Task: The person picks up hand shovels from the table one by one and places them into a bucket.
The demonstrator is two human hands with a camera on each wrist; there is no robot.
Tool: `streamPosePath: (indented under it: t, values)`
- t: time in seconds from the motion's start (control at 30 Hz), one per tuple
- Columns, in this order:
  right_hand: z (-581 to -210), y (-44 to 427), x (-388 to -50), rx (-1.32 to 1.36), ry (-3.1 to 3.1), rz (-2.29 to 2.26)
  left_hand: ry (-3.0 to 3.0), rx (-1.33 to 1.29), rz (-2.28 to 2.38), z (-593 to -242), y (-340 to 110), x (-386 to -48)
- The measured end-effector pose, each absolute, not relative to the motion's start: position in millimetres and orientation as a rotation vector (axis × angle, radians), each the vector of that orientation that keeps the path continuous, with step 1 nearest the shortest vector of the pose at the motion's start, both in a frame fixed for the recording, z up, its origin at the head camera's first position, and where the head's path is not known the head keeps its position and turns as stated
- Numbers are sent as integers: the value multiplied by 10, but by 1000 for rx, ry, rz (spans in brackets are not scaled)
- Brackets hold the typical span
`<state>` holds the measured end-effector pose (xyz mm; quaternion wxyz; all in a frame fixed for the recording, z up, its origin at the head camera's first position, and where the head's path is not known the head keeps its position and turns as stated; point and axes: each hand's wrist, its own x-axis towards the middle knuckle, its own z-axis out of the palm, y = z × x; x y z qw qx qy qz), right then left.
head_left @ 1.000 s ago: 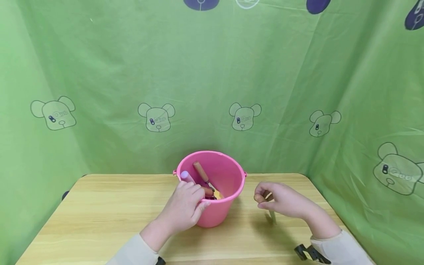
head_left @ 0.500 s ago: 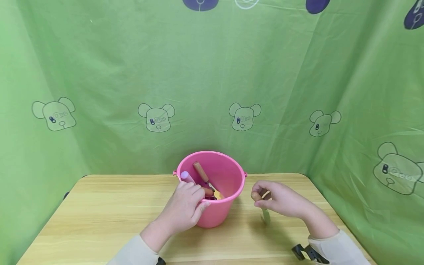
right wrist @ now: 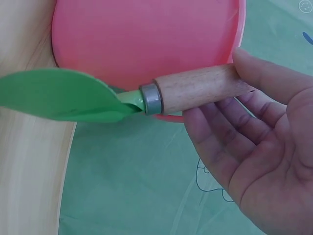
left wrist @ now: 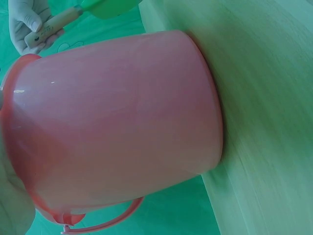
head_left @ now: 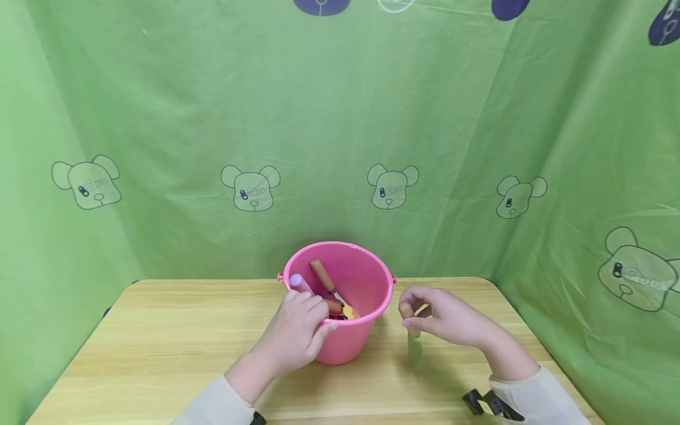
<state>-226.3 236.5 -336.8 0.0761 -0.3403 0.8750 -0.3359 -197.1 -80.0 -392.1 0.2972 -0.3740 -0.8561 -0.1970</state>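
Note:
A pink bucket (head_left: 345, 342) stands upright on the table, with its front-left rim gripped by my left hand (head_left: 292, 333). Beside the bucket, to its right, my right hand (head_left: 446, 316) pinches a small trowel by its wooden handle (right wrist: 200, 88). The trowel's green blade (right wrist: 58, 95) hangs downward over the table in the head view. Inside the bucket lean a wooden-handled tool (head_left: 321, 274) and a purple-capped thing (head_left: 298, 282). Another brown handle (head_left: 333, 307) and something yellow (head_left: 348, 311) show lower down; my left hand partly hides the contents.
The light wooden table (head_left: 186, 330) reaches out on both sides of the bucket. Green cloth (head_left: 319, 130) with bear-head drawings hangs behind and at both sides. The bucket's pink handle (left wrist: 110, 225) hangs down along its side.
My right hand has moved a little left toward the bucket, and the trowel it holds has swung to hang more upright. The left hand and the bucket have stayed put.

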Motion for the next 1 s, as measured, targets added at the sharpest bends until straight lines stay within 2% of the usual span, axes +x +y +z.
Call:
streamPosePath:
  t: [1.0]
  values:
    - [-3282,2371,-2207,-1036,2666,-1072,-2280,-998,-532,-3932,-802,-1975]
